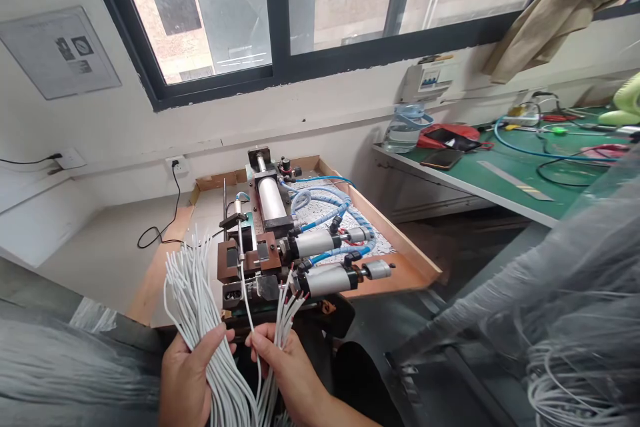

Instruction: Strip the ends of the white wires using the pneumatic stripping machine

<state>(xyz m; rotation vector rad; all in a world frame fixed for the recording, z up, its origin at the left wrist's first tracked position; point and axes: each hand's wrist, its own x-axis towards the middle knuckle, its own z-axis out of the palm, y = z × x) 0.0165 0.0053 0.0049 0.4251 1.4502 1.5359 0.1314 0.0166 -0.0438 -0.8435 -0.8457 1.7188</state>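
Note:
My left hand (pixel 193 373) is wrapped round a thick bundle of white cables (pixel 193 293) at the lower left, their ends fanned upward. Just right of it, my right hand (pixel 285 363) pinches a single white cable (pixel 247 293) between thumb and fingertips. That cable runs up to the front of a pneumatic machine (pixel 270 203) with silver cylinders and brown blocks. A smaller bunch of white cables (pixel 287 310), some with reddish tips, passes through my right hand and rises beside the machine's lower cylinder (pixel 327 279).
A wooden-edged tray (pixel 400 250) surrounds the machine, with blue hoses (pixel 345 203) on its right. The green table (pixel 500 180) at right holds a water jug (pixel 403 130) and phone (pixel 443 159). Plastic-wrapped cable bundles (pixel 575 373) stand at lower right.

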